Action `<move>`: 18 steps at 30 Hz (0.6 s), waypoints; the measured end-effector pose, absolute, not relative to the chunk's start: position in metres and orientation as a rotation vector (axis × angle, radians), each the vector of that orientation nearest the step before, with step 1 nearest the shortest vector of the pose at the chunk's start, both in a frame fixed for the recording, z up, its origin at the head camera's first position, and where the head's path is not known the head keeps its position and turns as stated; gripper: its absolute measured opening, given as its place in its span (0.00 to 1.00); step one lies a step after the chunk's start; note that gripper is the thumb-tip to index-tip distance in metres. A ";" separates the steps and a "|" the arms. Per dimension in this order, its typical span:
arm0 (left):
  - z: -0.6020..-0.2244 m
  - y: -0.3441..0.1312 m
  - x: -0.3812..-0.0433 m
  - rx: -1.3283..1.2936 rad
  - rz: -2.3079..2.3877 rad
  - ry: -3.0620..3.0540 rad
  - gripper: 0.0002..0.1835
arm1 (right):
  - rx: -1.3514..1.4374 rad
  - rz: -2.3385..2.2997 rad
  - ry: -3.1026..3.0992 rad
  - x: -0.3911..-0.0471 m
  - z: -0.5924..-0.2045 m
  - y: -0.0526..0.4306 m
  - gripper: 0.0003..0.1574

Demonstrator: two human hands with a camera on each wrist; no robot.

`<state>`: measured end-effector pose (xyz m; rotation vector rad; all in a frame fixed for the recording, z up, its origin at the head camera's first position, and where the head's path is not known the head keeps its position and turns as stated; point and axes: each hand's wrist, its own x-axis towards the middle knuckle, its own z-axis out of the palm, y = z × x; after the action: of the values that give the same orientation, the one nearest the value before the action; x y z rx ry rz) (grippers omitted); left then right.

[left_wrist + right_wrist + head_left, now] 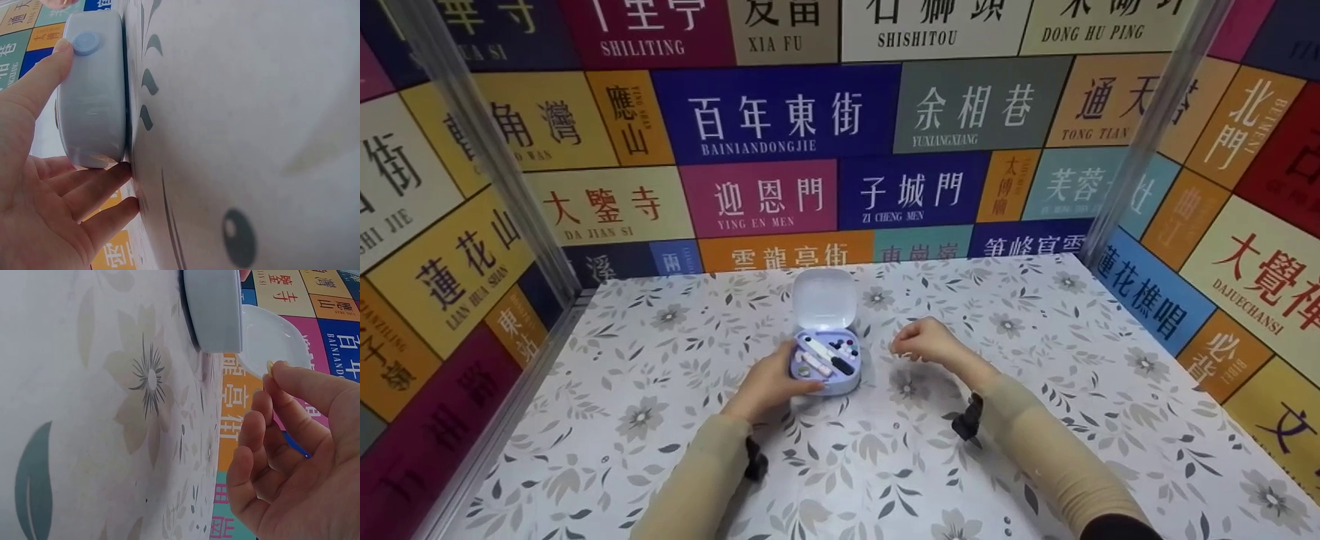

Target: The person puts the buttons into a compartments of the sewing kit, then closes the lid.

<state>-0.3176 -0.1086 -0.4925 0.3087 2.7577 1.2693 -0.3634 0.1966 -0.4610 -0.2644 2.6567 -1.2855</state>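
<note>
A pale lavender case stands on the table with its white lid raised at the back. Small white, black and dark red items lie in its compartments. My left hand grips the case from the left, the thumb beside the round blue button on its front and the fingers along its side. To the right of the case, my right hand is raised over the table. Its thumb and forefinger pinch a tiny yellowish piece, mostly hidden by the fingertips; I cannot tell its kind.
A white tablecloth with grey flowers and leaves covers the table. Colourful panels with Chinese lettering stand along the back and both sides. Metal posts rise at the back corners.
</note>
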 end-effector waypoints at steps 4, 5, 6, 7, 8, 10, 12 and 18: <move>-0.491 -0.109 -0.317 0.293 1.260 2.755 0.58 | -0.248 -1.297 2.653 -0.364 -0.461 0.195 0.08; -0.491 -0.109 -0.317 0.289 1.256 2.758 0.58 | -0.254 -1.298 2.652 -0.364 -0.461 0.194 0.08; -0.490 -0.108 -0.317 0.288 1.255 2.760 0.58 | -0.258 -1.302 2.648 -0.365 -0.461 0.194 0.08; -0.490 -0.108 -0.317 0.289 1.254 2.759 0.58 | -0.255 -1.305 2.646 -0.365 -0.461 0.193 0.08; -0.490 -0.108 -0.317 0.291 1.255 2.758 0.58 | -0.253 -1.307 2.645 -0.365 -0.462 0.193 0.08; -0.490 -0.108 -0.317 0.295 1.258 2.759 0.58 | -0.254 -1.313 2.646 -0.365 -0.463 0.192 0.08; -0.491 -0.108 -0.318 0.298 1.258 2.758 0.58 | -0.250 -1.325 2.642 -0.365 -0.464 0.191 0.08; -0.493 -0.109 -0.318 0.293 1.247 2.766 0.58 | -0.224 -1.346 2.622 -0.367 -0.466 0.189 0.08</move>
<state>-0.3176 -0.1086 -0.4927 0.2930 2.7659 1.2472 -0.3672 0.1891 -0.4655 -0.2238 2.6222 -1.3463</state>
